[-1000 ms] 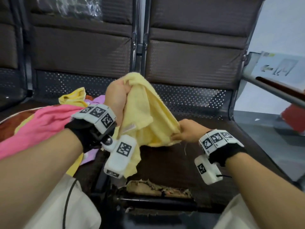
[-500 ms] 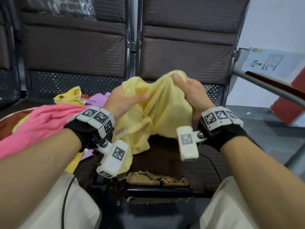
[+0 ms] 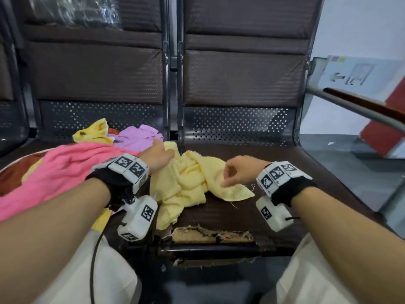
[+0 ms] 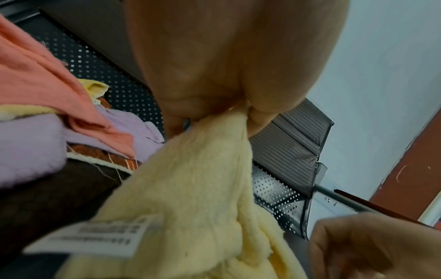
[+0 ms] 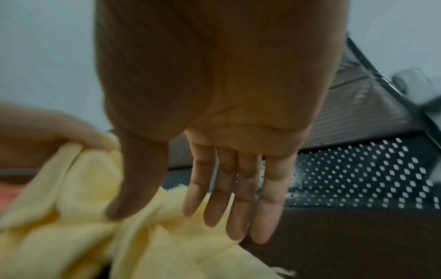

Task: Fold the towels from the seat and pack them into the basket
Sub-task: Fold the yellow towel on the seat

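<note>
A pale yellow towel [image 3: 188, 178] lies crumpled on the brown seat [image 3: 274, 207], partly over the gap between two seats. My left hand [image 3: 169, 152] pinches its far left corner; the left wrist view shows the yellow towel [image 4: 190, 188] bunched in my left hand [image 4: 243, 111], with a white care label [image 4: 95, 237] near the camera. My right hand [image 3: 228, 177] hovers over the towel's near right corner, one fingertip touching the cloth. In the right wrist view the right hand [image 5: 164, 215] has straight fingers [image 5: 238, 207] and holds nothing. No basket is in view.
A pile of towels covers the left seat: pink towel [image 3: 65, 167], purple towel [image 3: 138, 137], another yellow towel [image 3: 94, 132]. The right seat's front edge is torn [image 3: 212, 234]. A metal armrest [image 3: 361, 106] bounds the seat on the right. Seat backs rise behind.
Both hands have come down and the yellow towel, held up in the air before, now lies on the seat. My right hand has let go of it; my left still holds a corner.
</note>
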A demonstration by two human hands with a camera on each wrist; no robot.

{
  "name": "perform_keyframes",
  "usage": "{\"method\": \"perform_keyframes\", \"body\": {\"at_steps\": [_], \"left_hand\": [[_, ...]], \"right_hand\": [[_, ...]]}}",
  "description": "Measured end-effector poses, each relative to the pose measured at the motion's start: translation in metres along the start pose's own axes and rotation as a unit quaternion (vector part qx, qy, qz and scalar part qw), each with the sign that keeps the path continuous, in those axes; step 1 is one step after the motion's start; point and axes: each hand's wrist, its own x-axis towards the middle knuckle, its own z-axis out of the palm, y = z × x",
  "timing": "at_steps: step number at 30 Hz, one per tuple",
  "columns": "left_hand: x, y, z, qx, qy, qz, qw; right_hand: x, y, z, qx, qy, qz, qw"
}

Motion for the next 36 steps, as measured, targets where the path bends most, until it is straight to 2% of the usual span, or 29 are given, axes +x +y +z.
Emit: {"method": "perform_keyframes", "body": {"at_steps": [2, 4, 7, 10, 13, 15, 17, 19, 20, 22, 23, 25, 28, 32, 34, 36], "left_hand": [[0.002, -0.001, -0.001, 0.011, 0.001, 0.034, 0.999], [0.002, -0.001, 0.000, 0.022, -0.010, 0.064, 0.998], [0.003, -0.007, -0.002, 0.107, 0.002, 0.080, 0.991], [0.004, -0.008, -0.007, 0.187, 0.062, 0.092, 0.976], [0.001, -0.004, -0.010, 0.113, 0.094, 0.136, 0.980], [0.000, -0.002, -0.008, 0.083, 0.099, 0.138, 0.982], [0.003, 0.002, -0.004, 0.030, 0.099, 0.134, 0.986], [0.006, 0.006, -0.003, -0.034, 0.079, 0.122, 0.989], [0.009, 0.008, -0.002, -0.070, 0.061, 0.107, 0.990], [0.010, 0.013, 0.001, -0.173, 0.019, 0.061, 0.983], [0.009, 0.015, 0.001, -0.220, 0.001, 0.037, 0.975], [0.008, 0.016, 0.001, -0.278, -0.023, 0.026, 0.960], [0.006, 0.015, -0.002, -0.325, -0.042, 0.067, 0.942], [0.004, 0.014, -0.004, -0.327, -0.048, 0.113, 0.937], [0.004, 0.012, -0.004, -0.312, -0.047, 0.134, 0.939], [0.004, 0.010, -0.005, -0.294, -0.046, 0.146, 0.944]], "right_hand": [[0.000, 0.004, 0.002, -0.072, -0.063, 0.016, 0.995], [0.002, 0.008, 0.006, -0.088, -0.095, 0.033, 0.991], [0.009, 0.012, 0.015, -0.146, -0.103, 0.029, 0.983], [0.013, 0.015, 0.024, -0.160, -0.083, -0.018, 0.983], [0.014, 0.013, 0.028, -0.167, -0.077, -0.049, 0.982], [0.013, 0.011, 0.025, -0.149, -0.071, -0.055, 0.985], [0.012, 0.008, 0.015, -0.068, -0.008, -0.060, 0.996], [0.013, 0.003, 0.004, 0.076, 0.095, -0.056, 0.991], [0.015, 0.000, -0.002, 0.169, 0.134, -0.054, 0.975], [0.014, -0.010, -0.010, 0.352, 0.162, -0.057, 0.920], [0.013, -0.015, -0.013, 0.411, 0.165, -0.065, 0.894], [0.015, -0.023, -0.015, 0.441, 0.187, -0.087, 0.873], [0.021, -0.035, -0.011, 0.402, 0.183, -0.103, 0.891], [0.023, -0.049, 0.000, 0.384, 0.063, -0.159, 0.907], [0.024, -0.051, -0.001, 0.339, 0.069, -0.176, 0.922], [0.025, -0.050, -0.005, 0.304, 0.113, -0.159, 0.932]]}}
